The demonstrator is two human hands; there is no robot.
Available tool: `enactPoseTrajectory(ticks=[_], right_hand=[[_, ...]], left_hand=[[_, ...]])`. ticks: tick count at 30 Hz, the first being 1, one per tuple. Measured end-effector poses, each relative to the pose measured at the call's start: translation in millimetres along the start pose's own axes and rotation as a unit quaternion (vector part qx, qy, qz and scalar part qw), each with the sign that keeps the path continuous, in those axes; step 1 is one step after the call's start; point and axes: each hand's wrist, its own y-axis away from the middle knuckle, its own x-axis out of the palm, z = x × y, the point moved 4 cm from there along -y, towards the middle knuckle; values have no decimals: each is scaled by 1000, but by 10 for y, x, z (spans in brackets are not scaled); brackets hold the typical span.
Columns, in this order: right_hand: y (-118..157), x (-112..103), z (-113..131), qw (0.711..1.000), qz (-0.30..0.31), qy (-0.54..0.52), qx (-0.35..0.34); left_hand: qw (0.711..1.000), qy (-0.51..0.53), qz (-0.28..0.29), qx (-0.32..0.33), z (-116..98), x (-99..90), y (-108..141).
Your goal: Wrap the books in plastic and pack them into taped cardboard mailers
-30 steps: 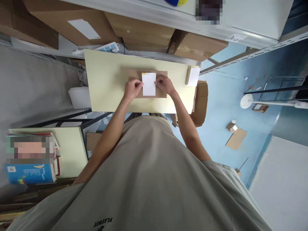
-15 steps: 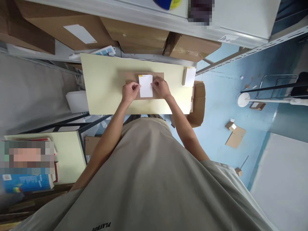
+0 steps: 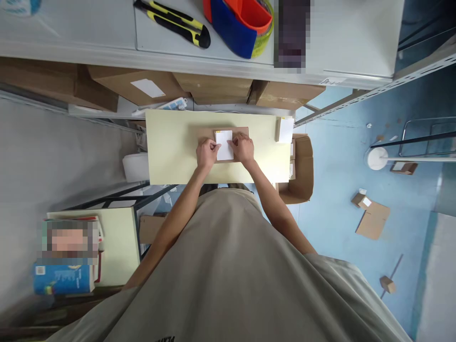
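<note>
A white label with a small yellow mark at its top edge lies over a flat brown cardboard box on the pale yellow table. My left hand pinches the label's left edge between thumb and fingers. On the opposite edge, my right hand has its fingertips closed in the same way. Whether the label touches the cardboard all over cannot be made out. A stack of white labels sits at the table's far right corner.
Above the table's back runs a grey shelf carrying a yellow-black utility knife and a blue-red tape dispenser. Large cartons stand beneath it. An open carton is right of the table; blue books lie at lower left.
The view has tilted upward, so the scene sits lower and more of the shelf, with the knife and tape dispenser, shows. Both hands stay at the label's edges, the right slightly further over it.
</note>
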Motion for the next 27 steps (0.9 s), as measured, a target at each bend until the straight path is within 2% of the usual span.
enactPoseTrajectory(ticks=[3,7,8,10,12,14,16,19,27], right_hand=[[-54,23,26,999,-22,3,36],[-79,58,86,997,-16,28,75],[-54,69,118,997,-9,39,64],[47,100,202,998,16,56,9],[199,136,274,995,47,61,-66],[349,155,300,989,69,56,-122],[439,153,284,985,79,48,-145],[434,138,253,986,79,43,-137],[191,121,343,990,56,68,-113]], left_hand=[[1000,-10,-12,-18,-27,3,-12],[997,-51,-35,-48,-66,18,-21],[997,-66,-34,-33,-101,28,-10],[994,-102,-9,39,-201,65,42],[981,-134,41,135,-289,117,137],[964,-148,87,201,-307,146,240],[958,-149,106,220,-256,129,299],[958,-147,114,217,-158,68,273],[941,-171,139,257,-165,-42,-115]])
